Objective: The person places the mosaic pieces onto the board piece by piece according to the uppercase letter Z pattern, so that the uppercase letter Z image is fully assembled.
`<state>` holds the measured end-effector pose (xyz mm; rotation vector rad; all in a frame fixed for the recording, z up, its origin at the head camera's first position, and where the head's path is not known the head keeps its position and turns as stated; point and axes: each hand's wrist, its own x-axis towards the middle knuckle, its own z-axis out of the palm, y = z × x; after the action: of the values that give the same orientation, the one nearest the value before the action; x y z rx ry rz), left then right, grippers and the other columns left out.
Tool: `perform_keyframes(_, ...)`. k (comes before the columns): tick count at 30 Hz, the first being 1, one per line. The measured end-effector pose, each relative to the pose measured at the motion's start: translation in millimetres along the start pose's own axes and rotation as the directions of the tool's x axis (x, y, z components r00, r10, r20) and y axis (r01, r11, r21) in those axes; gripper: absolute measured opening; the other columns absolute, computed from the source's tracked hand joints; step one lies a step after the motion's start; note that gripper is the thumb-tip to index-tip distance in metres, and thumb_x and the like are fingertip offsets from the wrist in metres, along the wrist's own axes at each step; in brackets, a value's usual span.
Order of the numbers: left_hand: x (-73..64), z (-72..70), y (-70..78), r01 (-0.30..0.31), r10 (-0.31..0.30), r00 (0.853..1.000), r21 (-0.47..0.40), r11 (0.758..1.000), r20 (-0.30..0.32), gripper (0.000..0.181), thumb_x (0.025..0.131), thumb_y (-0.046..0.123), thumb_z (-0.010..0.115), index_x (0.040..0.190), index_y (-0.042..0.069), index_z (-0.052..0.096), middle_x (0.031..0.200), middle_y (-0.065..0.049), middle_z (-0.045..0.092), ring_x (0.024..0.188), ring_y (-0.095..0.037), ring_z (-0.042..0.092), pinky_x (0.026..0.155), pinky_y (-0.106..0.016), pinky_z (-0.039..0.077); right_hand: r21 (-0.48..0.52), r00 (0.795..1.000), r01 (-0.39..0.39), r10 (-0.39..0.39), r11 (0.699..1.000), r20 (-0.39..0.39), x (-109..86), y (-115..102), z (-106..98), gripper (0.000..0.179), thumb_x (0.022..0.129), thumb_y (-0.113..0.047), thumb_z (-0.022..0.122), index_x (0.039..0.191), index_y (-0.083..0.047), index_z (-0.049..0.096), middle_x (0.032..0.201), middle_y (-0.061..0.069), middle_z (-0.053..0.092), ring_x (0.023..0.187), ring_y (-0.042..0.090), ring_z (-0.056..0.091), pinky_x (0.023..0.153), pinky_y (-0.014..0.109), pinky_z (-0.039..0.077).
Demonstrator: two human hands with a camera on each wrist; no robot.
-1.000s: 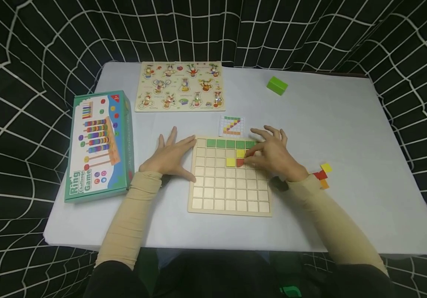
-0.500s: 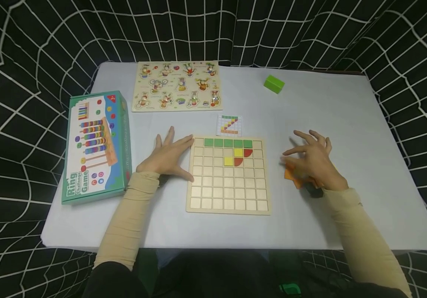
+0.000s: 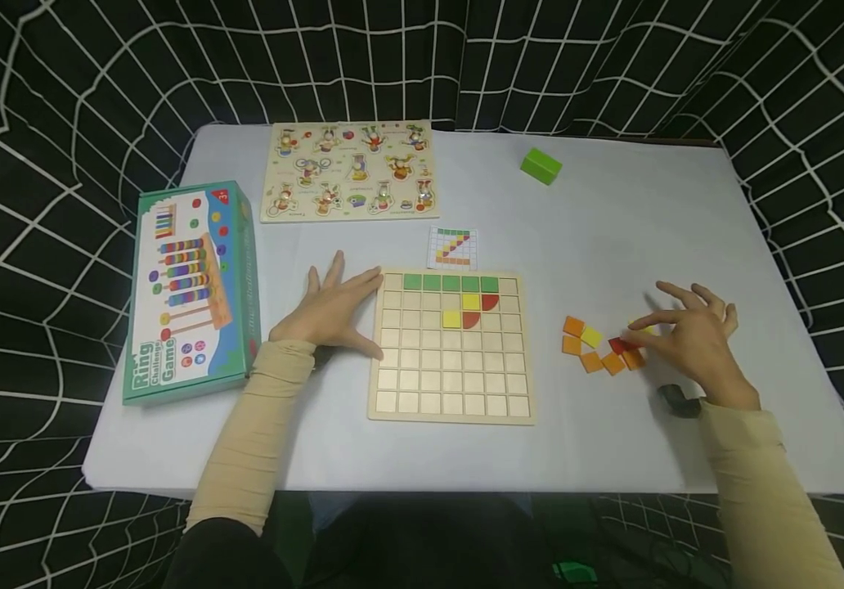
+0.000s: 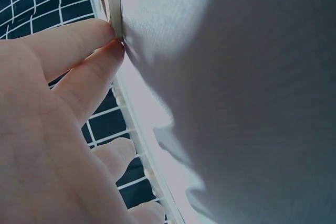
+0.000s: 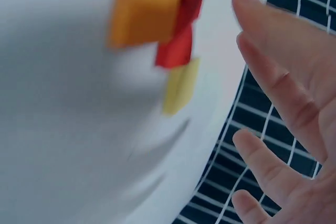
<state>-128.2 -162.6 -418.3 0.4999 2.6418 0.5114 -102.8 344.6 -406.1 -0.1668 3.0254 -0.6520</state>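
A wooden grid board lies in front of me, with a row of green tiles near its top and yellow squares beside red rounded pieces below. My left hand is spread at the board's left side, thumb and fingertips at its edge. My right hand hovers over loose tiles, with orange tiles, a yellow tile and red tiles near its fingertips. In the right wrist view, its thumb and fingers stand apart from the red tile and yellow tile, holding nothing.
A small pattern card lies just beyond the board. Behind it is a wooden picture puzzle. A boxed ring game stands at the left, and a green block sits at the back right. Dark netting surrounds the table.
My right hand has left a red piece on the board and moved right, past the orange tiles to the red and yellow ones. The left hand stays at the board's edge.
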Motion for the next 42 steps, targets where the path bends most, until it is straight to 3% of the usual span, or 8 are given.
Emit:
perform_keyframes(6, 0.5, 0.3, -0.8, -0.004, 0.004, 1.000, -0.001, 1.000, -0.004, 0.129, 0.063, 0.059, 0.092, 0.165, 0.015, 0.028, 0.176, 0.000, 0.018, 0.159, -0.050, -0.016, 0.118, -0.082, -0.009, -0.061, 0.997, -0.073, 0.074, 0.995, 0.011, -9.6, 14, 0, 0.038, 0.077, -0.030, 0.089, 0.085, 0.006, 0.078, 0.147, 0.036, 0.047, 0.148, 0.063, 0.016, 0.114, 0.085, -0.008)
perform_keyframes(15, 0.1, 0.6, -1.7, -0.001, 0.001, 1.000, -0.002, 1.000, -0.005, 0.129, 0.062, 0.060, 0.093, 0.165, 0.016, 0.028, 0.176, 0.001, 0.018, 0.159, -0.049, -0.016, 0.119, -0.082, -0.009, -0.122, 0.988, -0.139, 0.146, 0.983, 0.055, -12.1, 13, 6, 0.051, 0.085, -0.043, 0.080, 0.095, 0.007, 0.077, 0.148, 0.037, 0.046, 0.146, 0.065, 0.018, 0.113, 0.088, -0.005)
perform_keyframes(20, 0.9, 1.8, -2.5, -0.001, 0.001, 1.000, -0.007, 1.000, -0.005, 0.129, 0.062, 0.059, 0.093, 0.164, 0.017, 0.028, 0.175, 0.001, 0.019, 0.160, -0.048, -0.016, 0.119, -0.081, -0.009, -0.108, 0.981, -0.154, 0.165, 0.982, 0.102, -9.2, 8, 6, 0.048, 0.088, -0.037, 0.078, 0.100, 0.009, 0.075, 0.151, 0.037, 0.043, 0.147, 0.064, 0.015, 0.113, 0.088, -0.005)
perform_keyframes(27, 0.0, 0.6, -1.3, 0.000, 0.000, 1.000, -0.001, 1.000, -0.003, 0.130, 0.061, 0.060, 0.093, 0.165, 0.017, 0.028, 0.176, 0.001, 0.018, 0.159, -0.048, -0.017, 0.119, -0.081, -0.010, 0.012, 0.977, -0.152, 0.148, 0.988, 0.153, -5.5, 7, 2, 0.039, 0.090, -0.027, 0.079, 0.100, 0.010, 0.073, 0.152, 0.037, 0.044, 0.149, 0.063, 0.012, 0.114, 0.084, -0.004)
perform_keyframes(32, -0.3, -0.2, -1.4, 0.004, -0.004, 1.000, -0.003, 1.000, -0.006, 0.130, 0.061, 0.060, 0.093, 0.165, 0.017, 0.027, 0.176, 0.001, 0.017, 0.159, -0.048, -0.017, 0.120, -0.080, -0.010, 0.020, 0.978, -0.152, 0.148, 0.988, 0.147, -2.2, -1, -4, 0.040, 0.092, -0.032, 0.079, 0.102, 0.006, 0.073, 0.134, 0.035, 0.060, 0.133, 0.058, 0.036, 0.100, 0.070, 0.021)
perform_keyframes(34, -0.5, -0.4, -1.3, 0.006, -0.006, 1.000, -0.003, 1.000, -0.005, 0.130, 0.061, 0.060, 0.092, 0.165, 0.017, 0.027, 0.176, 0.001, 0.017, 0.159, -0.048, -0.017, 0.120, -0.080, -0.010, 0.017, 0.978, -0.160, 0.157, 0.987, 0.139, 0.4, -6, -7, 0.041, 0.093, -0.034, 0.077, 0.104, 0.005, 0.071, 0.122, 0.034, 0.066, 0.120, 0.053, 0.047, 0.093, 0.066, 0.023)
perform_keyframes(37, -0.6, -0.5, -1.2, 0.008, -0.008, 1.000, -0.006, 1.000, 0.000, 0.130, 0.062, 0.059, 0.093, 0.165, 0.017, 0.027, 0.176, 0.001, 0.017, 0.159, -0.048, -0.017, 0.120, -0.080, -0.011, 0.034, 0.983, -0.137, 0.131, 0.990, 0.126, 5.8, -16, -8, 0.038, 0.094, -0.032, 0.076, 0.104, 0.004, 0.069, 0.108, 0.034, 0.070, 0.105, 0.047, 0.056, 0.092, 0.064, 0.023)
perform_keyframes(42, -0.4, -0.6, -0.2, 0.012, -0.012, 1.000, -0.006, 1.000, 0.005, 0.129, 0.062, 0.058, 0.093, 0.165, 0.016, 0.027, 0.176, 0.001, 0.017, 0.159, -0.048, -0.017, 0.120, -0.080, -0.011, 0.087, 0.995, -0.020, 0.011, 0.996, 0.100, 20.9, -42, -1, 0.026, 0.093, -0.022, 0.076, 0.101, 0.001, 0.070, 0.106, 0.031, 0.074, 0.103, 0.047, 0.062, 0.093, 0.061, 0.021)
